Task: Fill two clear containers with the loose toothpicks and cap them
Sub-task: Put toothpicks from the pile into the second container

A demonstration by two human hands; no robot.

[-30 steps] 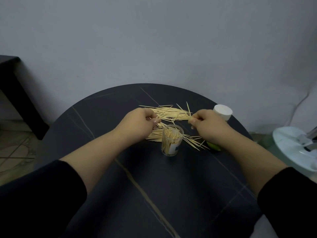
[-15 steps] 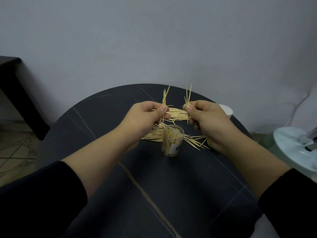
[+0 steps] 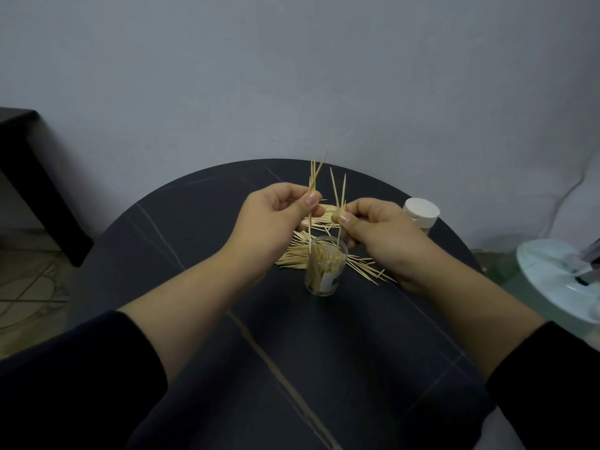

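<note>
Shifted leftward, the right hand joins the left hand; each pinches upright toothpicks over the centre clear container. Loose toothpicks litter the dark veined surface. White cap sits right, against a grey wall.

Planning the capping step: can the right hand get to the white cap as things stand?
Likely yes, once free. The white cap sits just beyond the right hand, nothing visible between them. That hand pinches toothpicks over the clear container, so it must drop those first.
</note>
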